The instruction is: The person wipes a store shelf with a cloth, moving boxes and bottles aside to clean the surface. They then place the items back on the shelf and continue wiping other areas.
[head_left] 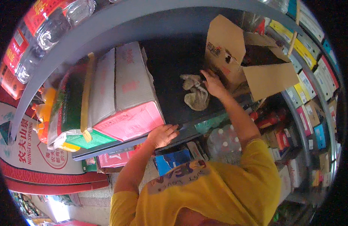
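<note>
My left hand (163, 136) rests on the front edge of a dark shelf (166, 71), beside the pink end of a grey-white carton (130, 81). Its fingers lie stretched out and hold nothing. Further right, my right hand (214, 84) is over the shelf board with its fingers apart. It is between a crumpled, dirty whitish rag (197, 97) and an open brown cardboard box (227, 47). The fingertips are close to the rag's upper edge and the box's side; whether they touch either one I cannot tell. The box's flaps stand up and outward.
Left of the grey-white carton stands a green carton (74, 94), with orange-capped bottles beyond it. Large clear bottles (47, 37) with red labels line the upper left. Shelves of small boxes (305, 83) curve along the right. Below the shelf edge is a blue box (172, 161).
</note>
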### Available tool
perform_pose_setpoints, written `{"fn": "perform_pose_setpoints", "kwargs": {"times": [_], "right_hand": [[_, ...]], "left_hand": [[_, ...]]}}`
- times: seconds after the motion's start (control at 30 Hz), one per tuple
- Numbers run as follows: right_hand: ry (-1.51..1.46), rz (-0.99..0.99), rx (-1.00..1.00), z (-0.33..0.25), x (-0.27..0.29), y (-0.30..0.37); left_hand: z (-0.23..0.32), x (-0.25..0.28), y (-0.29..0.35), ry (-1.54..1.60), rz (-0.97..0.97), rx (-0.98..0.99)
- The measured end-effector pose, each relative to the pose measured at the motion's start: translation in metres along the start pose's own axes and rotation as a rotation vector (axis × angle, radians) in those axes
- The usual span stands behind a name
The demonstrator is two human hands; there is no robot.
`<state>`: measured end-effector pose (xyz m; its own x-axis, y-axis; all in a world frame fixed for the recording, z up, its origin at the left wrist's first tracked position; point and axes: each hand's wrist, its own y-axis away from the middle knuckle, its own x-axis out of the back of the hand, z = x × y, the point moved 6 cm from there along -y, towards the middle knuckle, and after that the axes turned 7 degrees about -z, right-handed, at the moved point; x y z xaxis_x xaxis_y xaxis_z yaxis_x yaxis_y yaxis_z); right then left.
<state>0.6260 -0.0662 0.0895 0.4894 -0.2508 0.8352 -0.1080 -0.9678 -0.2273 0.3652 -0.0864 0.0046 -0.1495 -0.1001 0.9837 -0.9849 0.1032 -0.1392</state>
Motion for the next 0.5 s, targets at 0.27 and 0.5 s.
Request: {"fn": "perform_pose_setpoints", "kwargs": {"times": [0.27, 0.5], "right_hand": [[0.584, 0.451, -0.091, 0.053, -0.104, -0.079], [0.582, 0.385, 0.142, 0.065, -0.105, -0.157]], "left_hand": [[-0.002, -0.002, 0.001, 0.023, 0.027, 0.007], [0.001, -0.008, 0.0, -0.027, 0.001, -0.038]]}}
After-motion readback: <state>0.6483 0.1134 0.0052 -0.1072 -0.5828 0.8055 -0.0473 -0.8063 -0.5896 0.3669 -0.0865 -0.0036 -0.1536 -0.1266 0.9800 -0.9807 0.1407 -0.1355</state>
